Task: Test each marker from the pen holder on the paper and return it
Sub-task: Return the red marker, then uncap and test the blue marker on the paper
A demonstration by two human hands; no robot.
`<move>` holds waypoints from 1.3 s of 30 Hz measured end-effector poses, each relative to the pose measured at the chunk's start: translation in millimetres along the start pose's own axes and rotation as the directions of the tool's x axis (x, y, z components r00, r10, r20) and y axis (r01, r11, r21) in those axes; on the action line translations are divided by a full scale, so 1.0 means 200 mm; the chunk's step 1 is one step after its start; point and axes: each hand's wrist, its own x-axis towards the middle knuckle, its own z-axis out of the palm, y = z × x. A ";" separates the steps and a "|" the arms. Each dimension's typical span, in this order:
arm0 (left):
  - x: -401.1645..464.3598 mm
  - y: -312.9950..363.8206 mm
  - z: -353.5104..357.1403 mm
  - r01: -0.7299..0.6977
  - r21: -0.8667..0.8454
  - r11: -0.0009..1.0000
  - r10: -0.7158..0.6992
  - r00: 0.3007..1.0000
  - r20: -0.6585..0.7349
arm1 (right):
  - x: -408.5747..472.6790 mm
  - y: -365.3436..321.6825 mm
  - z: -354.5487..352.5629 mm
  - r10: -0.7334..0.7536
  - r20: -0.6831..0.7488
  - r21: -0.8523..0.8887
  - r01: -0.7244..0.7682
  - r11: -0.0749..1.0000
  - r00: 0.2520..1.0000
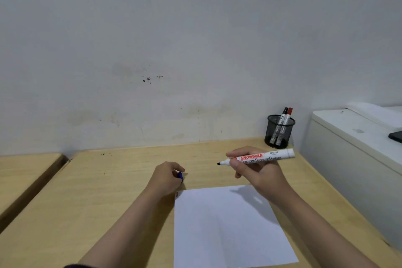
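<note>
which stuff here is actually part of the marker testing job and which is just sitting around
Part of the job:
- uncapped Snowman board marker in the right hand
- blue cap in the left hand
- blank paper
- mesh pen holder with a black-capped marker and a red-capped marker

Just lying about:
- white printer
- second table on the left

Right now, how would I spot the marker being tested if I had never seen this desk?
Start at the light wooden desk and find the white sheet of paper near its front. Just above the sheet, the right hand holds a white uncapped board marker lying nearly level, tip pointing left. Unlike the two capped markers upright in the black mesh pen holder, it shows a red label.
</note>
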 end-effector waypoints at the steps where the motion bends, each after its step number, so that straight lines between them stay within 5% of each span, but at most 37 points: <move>1: 0.00 -0.01 0.01 0.012 -0.013 1.000 -0.012 1.000 -0.004 | 0.00 0.01 0.00 0.014 -0.002 0.005 -0.014 1.000 1.000; 13: -0.17 -0.15 -0.10 -0.013 -0.204 0.979 0.012 1.000 -0.006 | -0.01 0.15 0.16 0.200 -0.002 0.082 -0.199 0.977 0.980; 21: -0.29 -0.22 -0.04 -0.035 -0.204 0.978 0.026 0.999 -0.046 | 0.04 0.32 0.45 0.443 0.042 0.096 -0.445 0.890 0.896; 39: -0.27 -0.25 0.01 -0.148 -0.075 0.986 0.146 0.989 -0.026 | -0.01 0.47 0.47 0.466 -0.010 -0.105 -0.464 0.879 0.885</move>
